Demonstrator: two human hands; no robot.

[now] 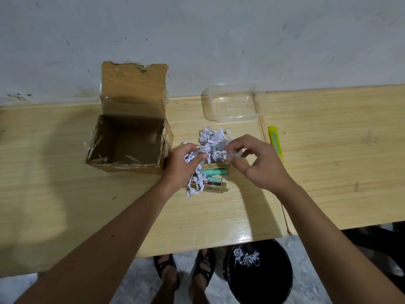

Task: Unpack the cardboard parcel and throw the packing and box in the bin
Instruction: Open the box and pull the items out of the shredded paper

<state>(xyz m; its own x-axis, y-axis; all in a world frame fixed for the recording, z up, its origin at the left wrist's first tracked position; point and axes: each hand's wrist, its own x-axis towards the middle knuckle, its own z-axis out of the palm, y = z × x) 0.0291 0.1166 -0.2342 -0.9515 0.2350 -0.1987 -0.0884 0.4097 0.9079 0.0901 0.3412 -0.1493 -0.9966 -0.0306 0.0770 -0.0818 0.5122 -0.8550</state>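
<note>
Where the floor shows below the table edge, a black bin [258, 275] stands beside two sandalled feet [184, 275], with a small clump of shredded paper lying inside it. Above it, on the pale wooden table [65, 194], both hands work at a heap of shredded paper [213, 142] that covers a small wooden tray [215, 188] holding green markers [215, 172]. The left hand [183, 166] has its fingers curled round a bunch of the shreds at the near left of the heap, while the right hand [255, 160] pinches a few strips at the heap's right side between thumb and fingertips. Just left of the heap, the opened cardboard box [129, 141] sits upright, its inside bare and its lid flap standing up against the wall. Right of the hands lies a yellow box cutter [275, 141]. Farther back, near the wall, rests a clear plastic container [232, 104].
</note>
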